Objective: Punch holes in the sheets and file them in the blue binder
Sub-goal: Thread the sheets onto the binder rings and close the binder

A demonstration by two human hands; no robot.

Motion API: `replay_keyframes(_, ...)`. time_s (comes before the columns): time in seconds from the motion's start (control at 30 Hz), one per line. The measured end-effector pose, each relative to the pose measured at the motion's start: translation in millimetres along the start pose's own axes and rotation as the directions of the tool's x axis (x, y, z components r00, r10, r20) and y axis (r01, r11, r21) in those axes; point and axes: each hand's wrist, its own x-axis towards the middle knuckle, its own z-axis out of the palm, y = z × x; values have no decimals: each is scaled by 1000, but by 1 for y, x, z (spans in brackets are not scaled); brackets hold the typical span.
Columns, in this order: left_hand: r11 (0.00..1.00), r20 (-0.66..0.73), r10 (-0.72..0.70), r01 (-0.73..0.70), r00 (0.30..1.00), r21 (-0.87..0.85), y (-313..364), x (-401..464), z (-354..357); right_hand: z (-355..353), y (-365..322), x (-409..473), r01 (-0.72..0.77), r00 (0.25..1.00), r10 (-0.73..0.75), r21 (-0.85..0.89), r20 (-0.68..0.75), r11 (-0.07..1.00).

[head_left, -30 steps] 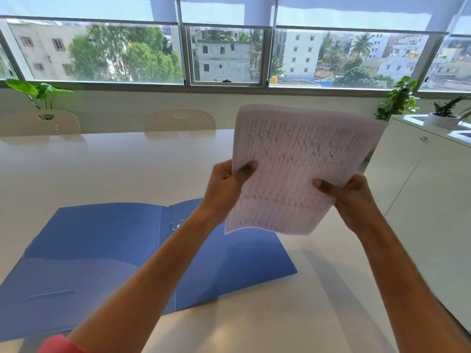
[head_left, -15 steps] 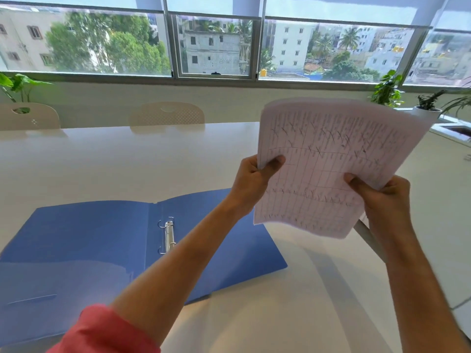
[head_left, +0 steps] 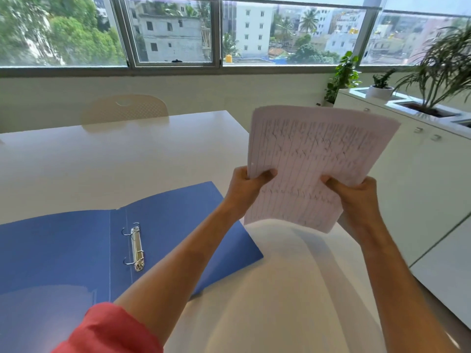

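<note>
We've got both hands, left (head_left: pixel 244 189) and right (head_left: pixel 356 200), clamped on the sheets (head_left: pixel 313 159), held up over the counter (head_left: pixel 127 159); binder (head_left: pixel 63 250) lies open at left.

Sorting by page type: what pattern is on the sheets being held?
Ruled lines with handwriting on the white paper sheets, head view.

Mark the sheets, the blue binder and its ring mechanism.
sheets (head_left: pixel 313 159), head view, middle of the written page.
blue binder (head_left: pixel 56 250), head view, open left cover.
ring mechanism (head_left: pixel 136 248), head view, metal spine bar.
</note>
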Motion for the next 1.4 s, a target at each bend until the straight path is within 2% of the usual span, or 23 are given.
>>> replay_keyframes(0.1, 999, 27, -20, 19, 999, 32, -4, 4, 2, 1, 6, -2, -5, 1000, 4, 14, 29, 1000)
replay_keyframes(0.2, 997, 10, -77, 77, 997, 29, -16, 3, 2, 9, 10, -6, -11, 999, 13, -44, 51, 999)
replay_keyframes(0.33, 999, -5, -44, 44, 999, 7, -24, 2, 4, 1, 9, -5, 16, 1000, -14, -87, 22, 996)
replay_keyframes(0.53, 993, -36, -119, 119, 992, 8, -33, 4, 5, 1, 17, -9, -14, 998, 22, -141, 57, 990)
replay_keyframes(0.63, 984, -79, -162, 156, 984, -83, -31, 10, 3, -11, 15, -11, -3, 999, 9, -147, 37, 989)
replay_keyframes(0.73, 935, -127, -262, 218, 957, -281, -24, 17, 3, -17, 16, -18, 16, 1000, -18, -111, -10, 994)
replay_keyframes(0.77, 911, -129, -293, 235, 947, -340, -22, 18, 5, -15, 19, -21, -3, 1000, 2, -55, -19, 998)
replay_keyframes(0.83, 873, -126, -339, 262, 932, -411, -20, 20, 11, -6, 24, -25, -105, 994, 106, 194, 6, 975)
replay_keyframes(0.9, 832, -115, -382, 287, 917, -474, -21, 17, 18, 5, 21, -30, -208, 974, 224, 474, 24, 856)
replay_keyframes(0.93, 808, -113, -406, 298, 907, -509, -23, 16, 22, 10, 19, -32, -213, 969, 245, 588, 25, 781)
replay_keyframes(1.0, 762, -113, -442, 307, 890, -570, -24, 15, 27, 17, 16, -33, -185, 973, 229, 689, 28, 701)
replay_keyframes(1.03, 747, -113, -452, 306, 885, -590, -24, 14, 28, 22, 14, -34, -176, 979, 201, 654, 37, 736)
replay_keyframes(1.13, 732, -86, -447, 308, 891, -608, -26, 12, 29, 34, 12, -35, -97, 993, 113, 318, -33, 943)
replay_keyframes(1.27, 734, -10, -448, 361, 894, -575, -33, 6, 17, 28, 6, -18, -110, 987, 126, 148, -98, 983)
replay_keyframes(1.33, 708, 26, -442, 367, 897, -604, -33, 6, 0, 17, 5, -8, -113, 992, 115, 35, -51, 993)
replay_keyframes(1.4, 677, 41, -402, 327, 915, -659, -32, 9, -24, 2, 7, 2, -145, 989, 144, 17, 37, 989)
